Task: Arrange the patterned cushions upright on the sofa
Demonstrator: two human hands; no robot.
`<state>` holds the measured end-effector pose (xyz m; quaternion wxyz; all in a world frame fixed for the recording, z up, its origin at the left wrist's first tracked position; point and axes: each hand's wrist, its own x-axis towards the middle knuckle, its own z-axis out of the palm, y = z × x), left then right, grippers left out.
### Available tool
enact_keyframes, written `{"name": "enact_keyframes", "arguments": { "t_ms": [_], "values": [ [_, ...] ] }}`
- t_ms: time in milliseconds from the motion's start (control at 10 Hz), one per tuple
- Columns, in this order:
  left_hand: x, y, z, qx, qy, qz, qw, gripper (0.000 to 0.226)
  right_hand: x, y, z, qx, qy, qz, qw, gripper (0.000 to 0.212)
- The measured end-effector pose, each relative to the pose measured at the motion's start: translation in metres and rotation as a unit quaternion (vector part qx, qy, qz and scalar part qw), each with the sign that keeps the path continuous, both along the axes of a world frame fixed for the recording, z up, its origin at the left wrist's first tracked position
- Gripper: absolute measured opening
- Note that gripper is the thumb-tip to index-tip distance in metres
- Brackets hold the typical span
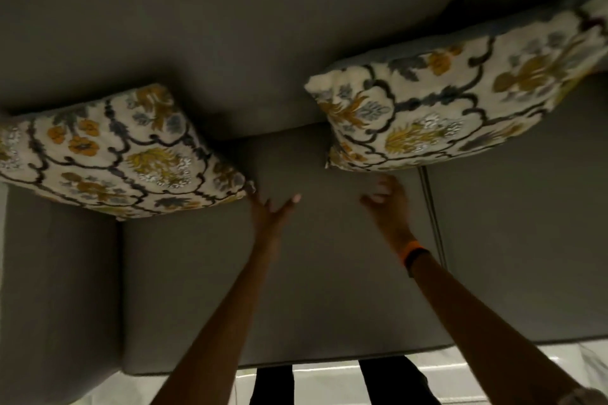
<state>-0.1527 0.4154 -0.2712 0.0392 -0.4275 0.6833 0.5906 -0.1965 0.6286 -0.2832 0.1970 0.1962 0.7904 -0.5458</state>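
Reaching forward over the seat, the left hand is spread open with fingers apart and grips nothing; its fingertips sit just beside the lower right corner of the left cushion, and whether they touch that corner cannot be told. That cushion, cream with yellow, orange and grey flowers inside dark scrolling lines, stands propped against the backrest at the left end of the grey sofa, beside the armrest, tilted so its right side drops toward the seat. Bare grey seat cushion fills the gap between the 2 patterned cushions, which are well apart.

Further right, the right hand hovers just under the lower left corner of the right cushion. It is blurred; the fingers look loosely curled and hold nothing, and contact with the cushion cannot be made out. An orange and black band circles the right wrist. The right cushion carries the same floral pattern and leans back against the backrest, its right end raised higher and running out of view at the edge. A seam between seat cushions runs below it. At the bottom edge, dark trouser legs stand on a pale floor.
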Motion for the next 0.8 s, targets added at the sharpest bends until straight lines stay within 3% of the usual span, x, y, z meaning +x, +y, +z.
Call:
{"name": "enact_keyframes", "arguments": {
  "t_ms": [100, 200, 300, 400, 500, 600, 700, 800],
  "values": [
    [-0.052, 0.062, 0.021, 0.012, 0.072, -0.138, 0.988, 0.12, -0.032, 0.111, 0.013, 0.02, 0.073, -0.207, 0.975, 0.06],
    [-0.098, 0.1, 0.019, 0.047, 0.13, -0.222, 0.965, 0.112, -0.08, 0.186, 0.03, -0.01, 0.102, -0.176, 0.979, 0.091],
    [-0.117, 0.112, 0.025, 0.046, 0.146, -0.221, 0.963, 0.122, -0.128, 0.196, 0.069, -0.017, 0.092, 0.009, 0.996, 0.103],
    [-0.116, 0.111, 0.024, 0.032, 0.157, -0.199, 0.967, 0.107, -0.144, 0.189, 0.082, -0.069, 0.095, 0.066, 0.991, 0.074],
    [-0.119, 0.11, 0.022, 0.038, 0.172, -0.221, 0.959, 0.094, -0.132, 0.196, 0.079, -0.06, 0.088, 0.039, 0.994, 0.073],
    [-0.126, 0.113, 0.02, 0.04, 0.147, -0.237, 0.959, 0.106, -0.122, 0.197, 0.065, -0.027, 0.089, 0.021, 0.995, 0.086],
    [-0.131, 0.1, 0.009, 0.049, 0.148, -0.236, 0.959, 0.119, -0.128, 0.18, 0.056, -0.046, 0.109, -0.004, 0.993, 0.081],
    [-0.106, 0.095, 0.001, 0.011, 0.162, -0.25, 0.955, 0.121, -0.095, 0.163, 0.035, -0.019, 0.176, -0.067, 0.982, 0.086]
  ]
}}
